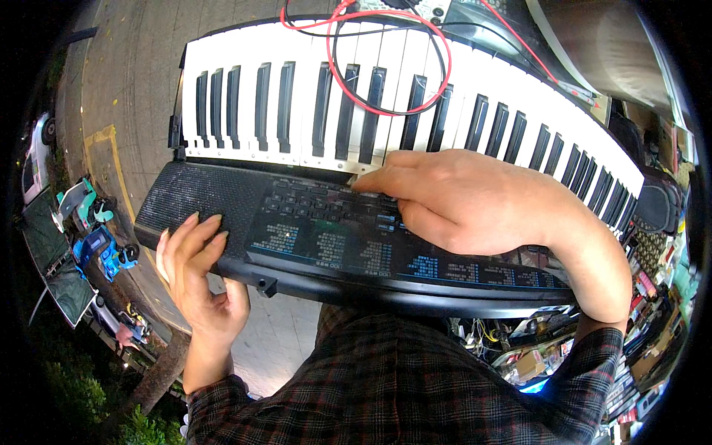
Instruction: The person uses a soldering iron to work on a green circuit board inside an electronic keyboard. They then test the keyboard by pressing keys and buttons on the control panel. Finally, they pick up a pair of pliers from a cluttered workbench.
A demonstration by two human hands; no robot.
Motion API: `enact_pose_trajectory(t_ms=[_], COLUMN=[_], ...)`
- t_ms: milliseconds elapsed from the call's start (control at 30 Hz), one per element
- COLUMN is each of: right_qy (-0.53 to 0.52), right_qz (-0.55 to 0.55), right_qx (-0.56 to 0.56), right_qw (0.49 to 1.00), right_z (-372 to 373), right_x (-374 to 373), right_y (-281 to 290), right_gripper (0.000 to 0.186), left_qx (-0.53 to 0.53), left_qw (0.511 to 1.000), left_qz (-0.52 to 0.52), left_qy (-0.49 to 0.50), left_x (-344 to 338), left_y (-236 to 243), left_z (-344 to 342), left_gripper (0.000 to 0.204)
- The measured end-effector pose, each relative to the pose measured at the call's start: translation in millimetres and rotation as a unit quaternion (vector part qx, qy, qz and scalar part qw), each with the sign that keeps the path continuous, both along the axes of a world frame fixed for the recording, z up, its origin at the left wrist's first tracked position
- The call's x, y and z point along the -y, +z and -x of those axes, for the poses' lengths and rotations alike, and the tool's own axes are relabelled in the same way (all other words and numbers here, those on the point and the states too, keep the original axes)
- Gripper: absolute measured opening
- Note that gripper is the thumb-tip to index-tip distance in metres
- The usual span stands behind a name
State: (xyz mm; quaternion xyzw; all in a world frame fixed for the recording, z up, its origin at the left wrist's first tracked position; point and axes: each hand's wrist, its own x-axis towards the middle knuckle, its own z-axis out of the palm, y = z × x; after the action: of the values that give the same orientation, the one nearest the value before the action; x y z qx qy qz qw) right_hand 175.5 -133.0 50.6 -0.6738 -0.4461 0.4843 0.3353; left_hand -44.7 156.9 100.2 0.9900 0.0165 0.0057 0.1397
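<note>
An electronic keyboard lies across the view, its white and black key bed (393, 133) above a black control panel (326, 241) with a speaker grille at left. My left hand (200, 274) grips the panel's lower left edge, fingertips on the grille and thumb beneath. My right hand (475, 208) reaches over the panel, fingers bent together, index fingertip at the seam between panel and keys; whether it holds anything there is hidden. Red and black cables (389, 111) loop over the upper keys, running from a device (411, 9) at the top.
Blue (104, 248) and teal (78, 204) ride-on toys stand at left on the pavement (111, 89), with a tree trunk (156, 378) below. A cluttered heap of goods (653, 319) is at right, beside a black case (656, 200). A metal surface (608, 44) curves at upper right.
</note>
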Motion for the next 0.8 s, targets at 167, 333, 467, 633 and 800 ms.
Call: enact_pose_trajectory(t_ms=[167, 333, 467, 633, 800], right_qy=[0.002, 0.023, 0.027, 0.019, -0.021], right_qz=[0.011, 0.037, 0.029, 0.016, -0.011], right_qx=[-0.021, -0.036, -0.036, -0.04, -0.027], right_qw=[1.0, 0.998, 0.999, 0.999, 0.999], right_z=[0, -1, 0, 1, -1], right_x=[-3, -6, -5, -5, 2], right_y=[3, 8, 4, -1, -4], right_gripper=[0.045, 0.045, 0.045, 0.045, 0.044], left_qx=[-0.001, -0.002, -0.002, -0.001, 0.003], left_qw=[1.0, 1.0, 1.0, 1.0, 1.0], left_qz=[-0.004, -0.003, -0.004, -0.005, -0.007], left_qy=[-0.002, -0.001, 0.0, 0.001, 0.0], left_x=[0, 0, 1, 2, 2], left_y=[0, 0, 1, 1, 0], left_z=[0, -1, 0, -1, -1], left_gripper=[0.042, 0.042, 0.041, 0.041, 0.042])
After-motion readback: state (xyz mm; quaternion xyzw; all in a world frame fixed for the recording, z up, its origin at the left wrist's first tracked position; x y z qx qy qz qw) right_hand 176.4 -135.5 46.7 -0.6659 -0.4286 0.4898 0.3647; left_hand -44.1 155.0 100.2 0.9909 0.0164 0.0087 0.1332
